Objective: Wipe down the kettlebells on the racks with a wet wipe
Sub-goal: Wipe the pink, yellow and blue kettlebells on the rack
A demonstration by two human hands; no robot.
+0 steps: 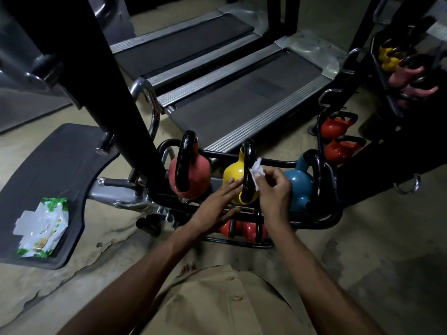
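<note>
I've got the R grip [271, 187] pinched on the wet wipe [256, 172], pressed to the yellow kettlebell [233, 176]'s black handle. L grip [217, 204] flat, fingers spread, on its body. Rack [278, 163] top row: pink, yellow, blue bells; below, orange ones, I think two. Wipe pack [42, 227] lies well left.

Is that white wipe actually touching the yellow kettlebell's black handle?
Touching. The head view shows the wet wipe, pinched in the right hand, pressed against the black handle of the yellow kettlebell, with no gap visible.
</note>
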